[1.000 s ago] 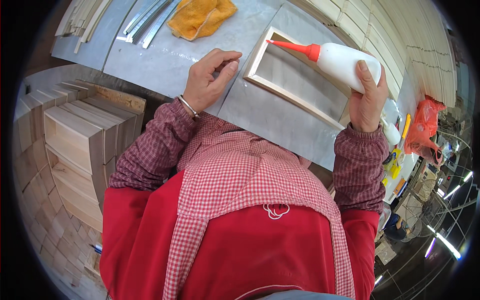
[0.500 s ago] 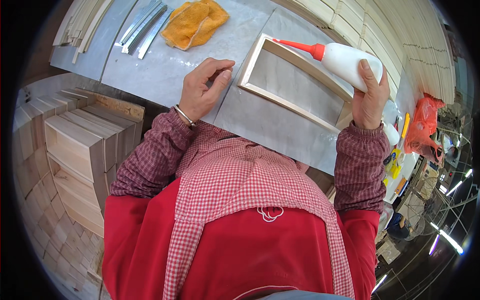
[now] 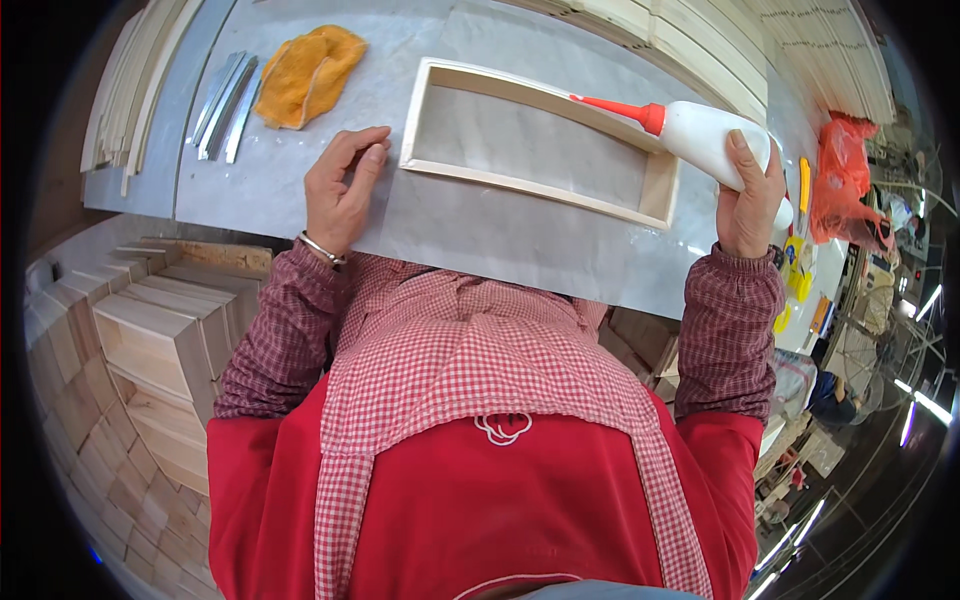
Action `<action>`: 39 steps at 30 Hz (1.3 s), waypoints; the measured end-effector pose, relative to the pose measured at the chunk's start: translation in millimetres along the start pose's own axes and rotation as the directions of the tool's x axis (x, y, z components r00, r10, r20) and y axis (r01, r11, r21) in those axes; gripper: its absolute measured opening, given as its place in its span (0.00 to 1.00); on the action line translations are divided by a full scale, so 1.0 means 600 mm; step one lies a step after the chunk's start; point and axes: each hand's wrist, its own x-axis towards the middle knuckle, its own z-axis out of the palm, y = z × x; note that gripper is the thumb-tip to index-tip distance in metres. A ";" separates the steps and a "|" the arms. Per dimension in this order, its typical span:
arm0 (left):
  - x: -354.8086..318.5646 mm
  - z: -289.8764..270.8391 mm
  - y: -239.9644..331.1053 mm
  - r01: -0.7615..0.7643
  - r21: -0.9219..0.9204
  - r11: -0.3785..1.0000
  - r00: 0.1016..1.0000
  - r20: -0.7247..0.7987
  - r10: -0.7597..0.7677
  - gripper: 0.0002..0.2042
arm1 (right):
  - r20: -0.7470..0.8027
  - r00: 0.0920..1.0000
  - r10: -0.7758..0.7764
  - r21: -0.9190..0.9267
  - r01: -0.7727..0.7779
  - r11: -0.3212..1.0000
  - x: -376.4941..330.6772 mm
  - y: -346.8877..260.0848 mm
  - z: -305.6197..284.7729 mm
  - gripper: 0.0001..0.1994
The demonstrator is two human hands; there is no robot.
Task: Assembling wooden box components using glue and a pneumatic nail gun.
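A glue bottle (image 3: 702,142), white with a long red nozzle, is gripped in my right hand (image 3: 752,200). It lies nearly level, and its nozzle tip is at the upper edge of the far long side of a wooden frame (image 3: 540,190). Whether the tip touches the wood I cannot tell. The frame is a pale, narrow rectangle lying on the grey table (image 3: 470,235). Just left of the frame's short end is my left hand (image 3: 345,185), its fingers curled and thumb close to the forefinger. Nothing shows between them.
Left of centre lie an orange cloth (image 3: 312,75) and several metal strips (image 3: 225,105). Wooden strips (image 3: 140,90) line the far left, and stacked boards (image 3: 690,50) the back. Wooden boxes (image 3: 150,340) stand below left. A red plastic bag (image 3: 842,180) is at right.
The nozzle tip has moved along the frame's far side, from its left corner toward the right. The view has turned, so frame, cloth and strips appear shifted left. My left hand keeps its curled shape.
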 end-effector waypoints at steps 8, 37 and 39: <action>-0.001 0.000 0.004 0.011 0.064 0.998 0.999 0.030 -0.013 0.10 | -0.137 0.991 0.011 0.014 -0.009 1.000 -0.016 0.007 -0.095 0.21; -0.003 0.003 -0.003 0.003 0.182 0.983 1.000 0.016 -0.006 0.11 | -0.334 0.942 0.031 -0.016 -0.039 0.999 -0.130 0.031 -0.215 0.23; -0.001 0.003 -0.003 -0.001 0.183 0.983 1.000 0.014 -0.002 0.11 | -0.344 0.938 0.042 0.000 -0.045 0.999 -0.149 0.026 -0.211 0.22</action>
